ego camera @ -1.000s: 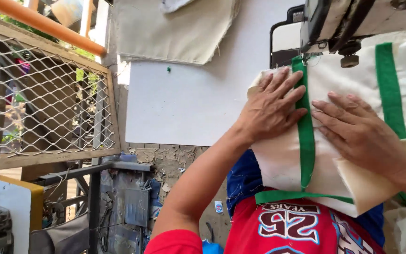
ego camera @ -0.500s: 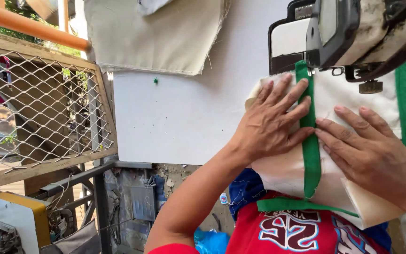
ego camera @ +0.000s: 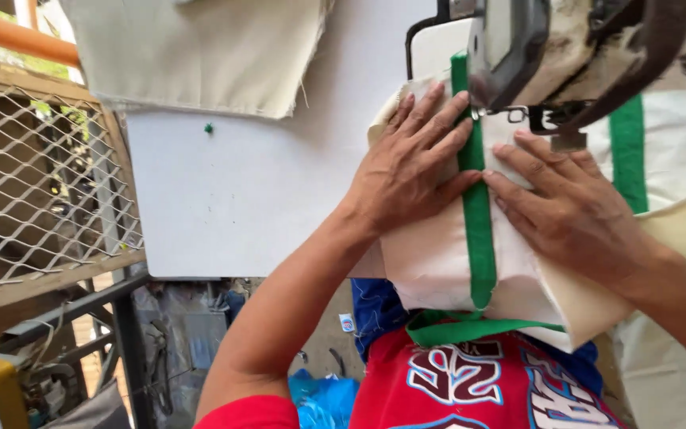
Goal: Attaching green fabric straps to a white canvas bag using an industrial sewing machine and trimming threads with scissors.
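Note:
My left hand [ego camera: 413, 163] lies flat, fingers spread, on cream canvas fabric [ego camera: 430, 258] just left of a green strap [ego camera: 478, 222] that runs down it. On the strap's other side my right hand [ego camera: 569, 206] presses flat on the same fabric. Both sets of fingertips point at the presser foot [ego camera: 545, 119] of a sewing machine [ego camera: 573, 48], which sits right above the strap. The strap's lower end loops over the table edge in front of my red shirt. Neither hand grips anything.
The white sewing table [ego camera: 232, 199] stretches to the left, with a second piece of cream canvas [ego camera: 200, 52] lying at its far side. A wire mesh panel [ego camera: 33, 175] in a wooden frame stands at the left. A second green strap [ego camera: 629, 151] runs down the fabric at right.
The view has tilted so the machine head fills more of the top right. Both hands have stayed flat on the fabric and slid slightly toward the presser foot.

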